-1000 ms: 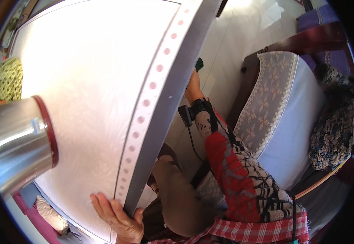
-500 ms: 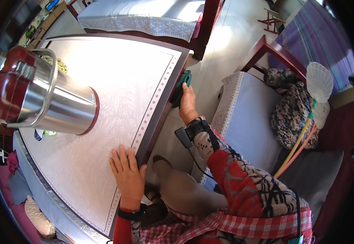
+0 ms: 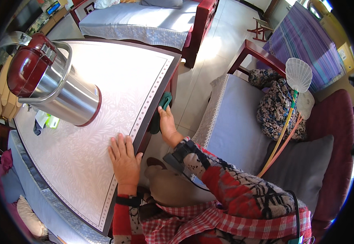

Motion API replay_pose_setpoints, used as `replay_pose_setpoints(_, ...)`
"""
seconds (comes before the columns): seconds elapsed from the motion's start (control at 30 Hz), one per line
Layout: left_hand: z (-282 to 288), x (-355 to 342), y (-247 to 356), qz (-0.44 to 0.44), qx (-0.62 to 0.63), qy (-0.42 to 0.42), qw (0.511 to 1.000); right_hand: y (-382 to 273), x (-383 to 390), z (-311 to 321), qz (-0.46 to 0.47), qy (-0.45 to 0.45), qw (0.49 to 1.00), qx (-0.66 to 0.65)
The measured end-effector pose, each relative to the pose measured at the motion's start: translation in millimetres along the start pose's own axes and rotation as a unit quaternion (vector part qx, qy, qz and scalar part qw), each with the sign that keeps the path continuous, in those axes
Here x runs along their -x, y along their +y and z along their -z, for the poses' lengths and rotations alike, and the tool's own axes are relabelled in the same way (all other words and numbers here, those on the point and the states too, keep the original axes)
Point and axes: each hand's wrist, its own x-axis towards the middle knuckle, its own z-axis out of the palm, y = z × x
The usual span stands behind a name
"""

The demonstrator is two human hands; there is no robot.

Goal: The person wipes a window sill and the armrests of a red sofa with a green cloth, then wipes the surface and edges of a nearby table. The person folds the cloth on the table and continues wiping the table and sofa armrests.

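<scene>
At the table edge: a green cloth (image 3: pixel 162 112) is pressed against the dark side rail of the table (image 3: pixel 103 162) by the right hand (image 3: pixel 166 124).
Right grip: the fingers are closed over the lower part of the cloth, which is held flat to the rail; the cloth's upper end sticks up past the fingertips.
Left hand (image 3: pixel 124 156): laid palm down on the patterned white tabletop just inside the dotted border, fingers spread, nothing held.
Cloth position: on the long side of the table that faces the seat, about midway along it, below the top surface.
Jug (image 3: pixel 57 87): a steel jug with a dark red lid and base is seen on the far left part of the tabletop, well apart from both hands.
Small items: a few green and white bits are lying beside the jug's base; what they are cannot be told.
Seat (image 3: pixel 234 126): a grey cushioned seat with a wooden frame is placed to the right, with a patterned bundle (image 3: pixel 276 107) and two fly swatters (image 3: pixel 297 77) resting on it.
Progress: wiping of the side rail is judged to be under way; the tabletop looks clean already, though no line between wiped and unwiped rail can be made out.
Left to do: probably the rest of the rail toward both corners.
</scene>
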Motion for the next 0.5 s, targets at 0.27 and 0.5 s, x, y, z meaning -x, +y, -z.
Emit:
replay_pose_setpoints(0.27,3,-3,-3,-0.005,-0.008,0.001,1.000,38,-112,26,-0.077,0.113,0.986,-0.101)
replay_pose_setpoints(0.5,1,-3,-4,-0.002,-0.018,-0.007,1.000,56,-110,29,-0.116,0.121,0.978,-0.122)
